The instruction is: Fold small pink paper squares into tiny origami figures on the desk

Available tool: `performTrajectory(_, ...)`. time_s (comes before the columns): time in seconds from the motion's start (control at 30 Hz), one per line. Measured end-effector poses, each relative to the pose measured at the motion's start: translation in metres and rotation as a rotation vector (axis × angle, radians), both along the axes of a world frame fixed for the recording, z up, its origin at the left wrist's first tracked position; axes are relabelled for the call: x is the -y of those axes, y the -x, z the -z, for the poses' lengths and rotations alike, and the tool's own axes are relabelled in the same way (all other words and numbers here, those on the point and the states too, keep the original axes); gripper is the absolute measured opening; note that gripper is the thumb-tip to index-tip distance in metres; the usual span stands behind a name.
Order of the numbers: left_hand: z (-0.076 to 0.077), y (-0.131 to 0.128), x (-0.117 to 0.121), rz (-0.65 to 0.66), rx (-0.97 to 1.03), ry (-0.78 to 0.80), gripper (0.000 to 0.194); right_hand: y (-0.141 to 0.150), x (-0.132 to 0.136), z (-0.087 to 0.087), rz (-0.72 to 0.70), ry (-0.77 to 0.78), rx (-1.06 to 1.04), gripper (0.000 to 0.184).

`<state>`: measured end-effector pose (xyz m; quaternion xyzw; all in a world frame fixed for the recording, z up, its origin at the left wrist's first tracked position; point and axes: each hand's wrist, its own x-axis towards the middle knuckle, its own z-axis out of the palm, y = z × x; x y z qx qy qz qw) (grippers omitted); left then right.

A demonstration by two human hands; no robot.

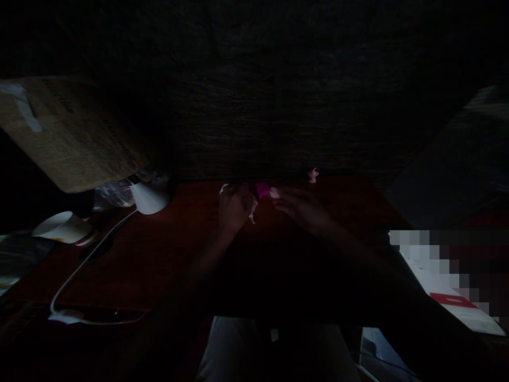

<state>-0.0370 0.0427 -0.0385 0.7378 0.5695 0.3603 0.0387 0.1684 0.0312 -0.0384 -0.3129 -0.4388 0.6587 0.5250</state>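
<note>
I am viewing a dim worktop [131, 260], a box [79, 138] sitting at its far left. My left hand [234, 207] is lying curled, a pink scrap [253, 210] showing beside it; I cannot tell whether it is gripping that. My right hand [301, 208] is resting with fingers extended, tips at a pale bit [274, 192]; any pinch is escaping me. The magenta piece [262, 189] is lying between both hands. I am judging this unfinished: another scrap [313, 175] is standing apart, untouched.
</note>
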Motion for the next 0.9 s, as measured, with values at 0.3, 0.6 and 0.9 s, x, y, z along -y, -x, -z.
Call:
performTrajectory(0.3, -0.005, -0.041, 0.014, 0.405, 1.307, 0.580, 0.033, 0.010, 0.012, 0.000, 0.129, -0.493, 0.432, 0.022)
performTrajectory(0.6, -0.012, -0.045, 0.022, 0.411, 1.445, 0.856, 0.022, 0.009, 0.016, -0.006, 0.385, -0.722, 0.958, 0.023)
performTrajectory(0.9, -0.015, -0.042, 0.021, 0.340, 1.258, 0.822, 0.017, 0.007, 0.014, -0.002, 0.410, -0.607, 0.808, 0.026)
